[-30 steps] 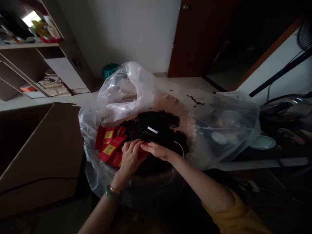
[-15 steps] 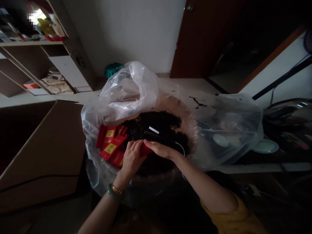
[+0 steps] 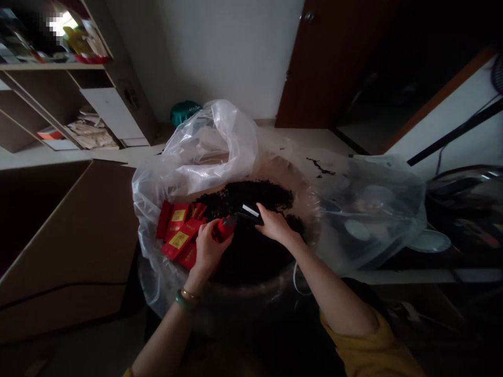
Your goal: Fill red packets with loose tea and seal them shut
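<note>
My left hand point(image 3: 210, 245) is closed around a small red packet point(image 3: 225, 229) whose dark-looking upper end points towards the black device. In my right hand point(image 3: 274, 222) is that flat black device point(image 3: 248, 213), which bears a white strip. Its front end reaches close to the packet; whether they touch I cannot tell. A white cord point(image 3: 299, 283) hangs below my right forearm. Beneath both hands, dark loose leaves, like tea point(image 3: 255, 256), lie in a wide round basket point(image 3: 310, 196) lined with clear plastic. Several red packets with yellow labels point(image 3: 178, 240) are heaped to the left of my left hand.
Clear plastic sheeting point(image 3: 231, 125) bunches up over the basket's far side and spreads right. An open cardboard box point(image 3: 74, 230) stands at left. Behind are a shelf unit point(image 3: 113, 112), a green bag point(image 3: 184, 112) and a brown door point(image 3: 296, 78).
My hands have moved apart. My right hand has left the red packet and taken hold of the black device, which lay on the leaves. The packet stays in my left hand, now tilted up.
</note>
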A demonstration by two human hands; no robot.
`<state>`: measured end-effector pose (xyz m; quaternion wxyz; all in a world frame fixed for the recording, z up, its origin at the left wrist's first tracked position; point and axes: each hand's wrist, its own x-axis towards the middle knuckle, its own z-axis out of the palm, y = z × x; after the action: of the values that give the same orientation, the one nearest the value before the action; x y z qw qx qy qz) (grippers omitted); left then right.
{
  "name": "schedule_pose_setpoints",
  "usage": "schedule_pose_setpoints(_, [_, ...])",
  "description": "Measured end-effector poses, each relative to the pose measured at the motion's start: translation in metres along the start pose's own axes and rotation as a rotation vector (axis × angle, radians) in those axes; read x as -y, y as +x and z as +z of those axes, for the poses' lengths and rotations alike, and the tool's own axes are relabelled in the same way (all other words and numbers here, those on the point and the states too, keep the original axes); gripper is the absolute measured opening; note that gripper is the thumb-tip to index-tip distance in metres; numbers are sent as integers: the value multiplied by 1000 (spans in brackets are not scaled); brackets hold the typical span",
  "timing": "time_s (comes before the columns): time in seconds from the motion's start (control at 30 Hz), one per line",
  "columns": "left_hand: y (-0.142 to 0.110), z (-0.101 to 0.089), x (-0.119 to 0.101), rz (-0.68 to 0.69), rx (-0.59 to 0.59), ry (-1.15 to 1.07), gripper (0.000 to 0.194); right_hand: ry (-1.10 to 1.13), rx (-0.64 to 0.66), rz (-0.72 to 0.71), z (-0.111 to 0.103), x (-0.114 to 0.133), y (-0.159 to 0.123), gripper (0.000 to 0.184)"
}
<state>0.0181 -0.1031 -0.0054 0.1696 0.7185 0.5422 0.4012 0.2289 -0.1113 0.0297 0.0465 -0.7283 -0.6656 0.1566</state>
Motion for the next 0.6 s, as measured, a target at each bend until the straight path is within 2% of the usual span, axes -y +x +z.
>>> schedule_pose_setpoints(0.2, [6,13,4,-15,-10,-31,46,2,-15,178,-13,-37,10,46])
schedule_pose_setpoints(0.3, [7,16,7,-18,-4,-49,46,-30,4,207,-13,-45,14,41])
schedule_pose_setpoints(0.37, [6,17,9,-17,-12,-57,47,-1,-76,131,-10,-38,19,39])
schedule_pose_setpoints(0.47, [4,18,11,2,-34,-66,46,159,-215,-128,-4,-11,38,45])
schedule_pose_setpoints(0.53, [3,17,13,16,-44,-79,44,218,-144,-240,-1,9,58,58])
schedule_pose_setpoints(0.6, [3,17,14,24,-54,-88,43,203,1,-211,-2,26,79,69])
